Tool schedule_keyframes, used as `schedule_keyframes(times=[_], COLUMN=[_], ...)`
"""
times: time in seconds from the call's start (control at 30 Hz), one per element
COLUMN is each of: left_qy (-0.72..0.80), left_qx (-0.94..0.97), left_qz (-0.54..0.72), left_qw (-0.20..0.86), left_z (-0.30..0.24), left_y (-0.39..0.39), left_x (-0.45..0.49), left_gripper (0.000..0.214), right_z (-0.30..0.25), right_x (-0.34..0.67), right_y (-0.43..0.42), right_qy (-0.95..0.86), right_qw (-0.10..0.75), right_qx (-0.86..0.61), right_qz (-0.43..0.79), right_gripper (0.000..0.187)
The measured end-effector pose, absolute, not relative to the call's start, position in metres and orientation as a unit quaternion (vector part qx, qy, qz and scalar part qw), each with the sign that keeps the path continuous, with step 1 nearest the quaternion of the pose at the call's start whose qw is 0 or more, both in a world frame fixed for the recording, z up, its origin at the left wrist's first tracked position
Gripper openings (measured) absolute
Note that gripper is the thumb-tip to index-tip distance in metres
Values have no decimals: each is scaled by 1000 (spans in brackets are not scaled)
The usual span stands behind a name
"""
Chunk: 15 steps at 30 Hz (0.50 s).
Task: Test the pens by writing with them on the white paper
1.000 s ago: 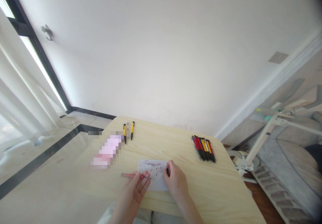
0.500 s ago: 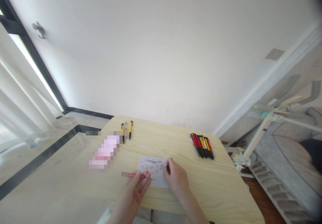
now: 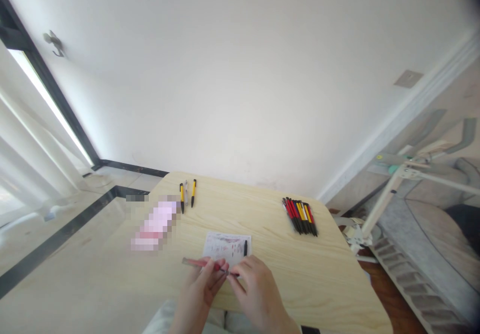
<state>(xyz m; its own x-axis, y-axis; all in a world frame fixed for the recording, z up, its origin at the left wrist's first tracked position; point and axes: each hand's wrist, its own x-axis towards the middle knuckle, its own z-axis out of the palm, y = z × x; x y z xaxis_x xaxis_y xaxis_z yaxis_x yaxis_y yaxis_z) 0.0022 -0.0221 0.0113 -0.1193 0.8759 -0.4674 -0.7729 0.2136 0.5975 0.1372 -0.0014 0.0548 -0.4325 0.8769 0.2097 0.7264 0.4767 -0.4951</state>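
From where I stand, the person sits close in at the near edge of a pale wooden table, both hands together above that edge, roughly midway between the side edges. The left hand has a red pen pinched between thumb and fingers, the barrel lying slantwise with its rear end pointing out toward the table's left edge. A thin tip sticks out of the pen's other end, toward the right hand. There the right grip is pressed together, thumb and fingertips pinching at that thin tip; whether a separate small part is caught in there too, I cannot tell.

Just beyond the hands a sheet of paper lies flat, its nearer part hidden by them, with dark and reddish marks on it. A short black piece lies on the sheet by its right side, just ahead of the right fingers.

Toward the table's far left corner lie two yellow-and-black pens with a pale pen between them. Near the left edge is a pink thing, too pixelated to make out. Over toward the far right corner, a row of pens in red, yellow, white and black lies side by side, slanting toward the right edge.
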Motion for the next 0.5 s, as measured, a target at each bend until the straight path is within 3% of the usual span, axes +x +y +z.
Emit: schedule_keyframes(times=[0.37, 0.5], left_qy=[416, 407], left_qx=[-3, -21], left_qz=[674, 692], left_qw=[610, 596], left_z=[12, 9], left_y=[-11, -6], left_x=[-26, -44], left_gripper=[10, 12], right_z=[60, 54], right_x=[147, 148], right_y=[6, 19], right_qy=[-815, -798], right_qw=[257, 246], right_qx=[-483, -532], right_qz=[192, 141], right_gripper=[9, 11])
